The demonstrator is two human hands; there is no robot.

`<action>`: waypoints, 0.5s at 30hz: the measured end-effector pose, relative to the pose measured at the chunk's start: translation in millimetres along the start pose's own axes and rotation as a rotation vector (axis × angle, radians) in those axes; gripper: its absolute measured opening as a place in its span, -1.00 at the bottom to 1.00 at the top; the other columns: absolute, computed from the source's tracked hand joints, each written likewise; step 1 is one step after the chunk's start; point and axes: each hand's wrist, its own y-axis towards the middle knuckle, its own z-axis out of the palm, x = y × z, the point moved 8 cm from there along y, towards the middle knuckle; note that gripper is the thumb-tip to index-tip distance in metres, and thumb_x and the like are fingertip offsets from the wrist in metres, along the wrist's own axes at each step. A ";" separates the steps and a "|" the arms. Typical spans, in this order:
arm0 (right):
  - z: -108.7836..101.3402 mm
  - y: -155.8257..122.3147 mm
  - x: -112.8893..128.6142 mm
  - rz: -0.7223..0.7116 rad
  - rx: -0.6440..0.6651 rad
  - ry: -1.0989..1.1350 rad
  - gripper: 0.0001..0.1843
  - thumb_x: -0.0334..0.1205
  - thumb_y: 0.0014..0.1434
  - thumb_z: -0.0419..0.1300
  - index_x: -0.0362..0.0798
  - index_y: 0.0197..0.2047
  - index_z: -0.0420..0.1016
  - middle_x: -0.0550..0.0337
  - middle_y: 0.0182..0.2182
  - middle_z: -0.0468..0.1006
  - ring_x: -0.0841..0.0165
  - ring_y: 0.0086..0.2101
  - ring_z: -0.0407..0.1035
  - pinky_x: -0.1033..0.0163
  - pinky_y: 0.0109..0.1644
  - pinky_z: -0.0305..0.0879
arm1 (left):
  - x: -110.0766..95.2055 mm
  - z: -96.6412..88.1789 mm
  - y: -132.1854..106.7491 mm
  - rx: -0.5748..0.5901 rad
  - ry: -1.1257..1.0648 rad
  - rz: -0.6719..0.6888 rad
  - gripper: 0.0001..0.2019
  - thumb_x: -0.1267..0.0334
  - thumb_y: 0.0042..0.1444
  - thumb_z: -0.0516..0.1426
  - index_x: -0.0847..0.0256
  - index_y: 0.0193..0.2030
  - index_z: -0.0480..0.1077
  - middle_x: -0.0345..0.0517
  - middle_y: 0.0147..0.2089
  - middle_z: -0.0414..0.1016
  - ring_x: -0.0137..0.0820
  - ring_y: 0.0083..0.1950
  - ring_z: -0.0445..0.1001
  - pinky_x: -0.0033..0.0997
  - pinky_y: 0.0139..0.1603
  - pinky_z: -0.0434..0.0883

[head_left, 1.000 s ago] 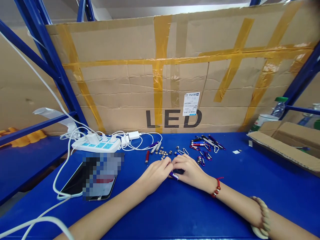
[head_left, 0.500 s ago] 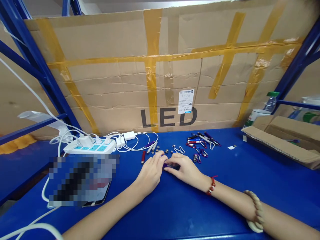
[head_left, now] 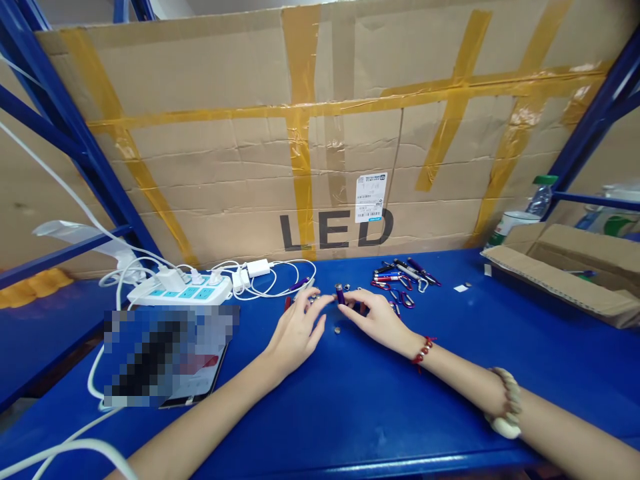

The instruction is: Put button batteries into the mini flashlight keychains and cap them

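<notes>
My right hand [head_left: 373, 315] pinches a small purple keychain flashlight [head_left: 341, 295] between thumb and fingers, its silver end pointing up. My left hand [head_left: 296, 332] is just left of it, fingers apart and nothing visible in them; its index fingertip reaches close to the flashlight, and whether they touch I cannot tell. On the blue table below the flashlight lies a small round silver button cell [head_left: 337, 330]. Behind my left hand, a red tube [head_left: 287, 304] and several small silver pieces are partly hidden. Several flashlights with carabiner clips [head_left: 400, 277] lie in a pile beyond my right hand.
A white power strip [head_left: 183, 292] with tangled cables stands at the back left. Nearer lies a blurred-out device [head_left: 200, 380]. An open cardboard box [head_left: 555, 280] sits at the right, beside a green-capped bottle [head_left: 541, 197]. A large taped cardboard sheet [head_left: 240, 173] closes off the back.
My hands have moved apart. The purple flashlight, low between both hands before, is now upright in my right hand. My left fingers have spread, and the button cell shows on the table.
</notes>
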 end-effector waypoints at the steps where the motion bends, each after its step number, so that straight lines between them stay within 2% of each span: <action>1: 0.5 -0.5 5.0 -0.061 0.012 -0.025 -0.75 -0.15 0.19 0.04 -0.10 -0.18 0.44 0.13 -0.33 0.45 0.38 -0.31 0.30 0.27 -0.23 0.24 | -4.5 1.2 0.0 0.006 0.048 0.059 -0.67 0.38 0.18 -0.09 0.14 0.10 0.15 0.02 0.08 0.15 -0.37 -0.05 0.34 -0.37 -0.09 0.37; 4: 5.9 -5.3 22.1 -0.254 0.081 -0.055 -0.77 -0.19 0.22 0.03 -0.09 -0.15 0.43 0.11 -0.23 0.42 0.36 -0.18 0.26 0.23 -0.07 0.20 | -10.9 4.4 -0.5 0.003 0.211 0.156 -0.62 0.38 0.21 -0.10 0.14 0.17 0.14 0.06 0.13 0.15 -0.25 0.03 0.29 -0.28 -0.06 0.34; 6: 8.0 -8.3 28.7 -0.312 0.107 -0.019 -0.79 -0.21 0.22 0.04 -0.07 -0.15 0.43 0.12 -0.22 0.42 0.38 -0.19 0.26 0.25 -0.06 0.20 | -11.4 6.4 -0.6 0.011 0.250 0.181 -0.64 0.33 0.23 -0.10 0.21 0.17 0.14 0.07 0.06 0.26 -0.23 -0.01 0.32 -0.27 -0.13 0.35; 8: 6.7 -8.8 29.8 -0.301 0.091 0.027 -0.77 -0.21 0.20 0.07 -0.06 -0.10 0.42 0.14 -0.23 0.42 0.40 -0.21 0.27 0.27 -0.08 0.21 | -10.7 7.5 -0.6 0.026 0.231 0.190 -0.66 0.28 0.25 -0.11 0.30 0.13 0.17 0.02 -0.10 0.38 -0.26 -0.11 0.36 -0.30 -0.21 0.35; 10: 5.2 -7.5 26.9 -0.254 0.072 0.046 -0.75 -0.19 0.18 0.10 -0.05 -0.08 0.41 0.15 -0.28 0.43 0.41 -0.25 0.28 0.28 -0.12 0.22 | -7.9 7.6 -0.4 0.035 0.186 0.167 -0.68 0.28 0.25 -0.12 0.33 0.08 0.22 -0.04 -0.20 0.43 -0.30 -0.17 0.37 -0.31 -0.22 0.34; 12: 6.8 -6.0 22.9 -0.202 0.091 0.025 -0.73 -0.14 0.16 0.12 -0.03 -0.09 0.42 0.16 -0.32 0.43 0.41 -0.29 0.29 0.29 -0.16 0.23 | -2.9 8.7 -0.5 0.051 0.151 0.114 -0.72 0.30 0.24 -0.10 0.30 0.02 0.27 -0.06 -0.20 0.43 -0.30 -0.16 0.36 -0.31 -0.19 0.32; 15: 14.3 -5.3 13.8 -0.104 0.187 -0.069 -0.63 -0.01 0.08 0.16 0.01 -0.08 0.42 0.19 -0.35 0.44 0.41 -0.36 0.30 0.31 -0.28 0.24 | 7.6 14.5 -1.5 0.112 0.102 0.002 -0.76 0.34 0.23 -0.08 0.26 -0.04 0.31 -0.09 -0.16 0.43 -0.30 -0.13 0.35 -0.29 -0.15 0.31</action>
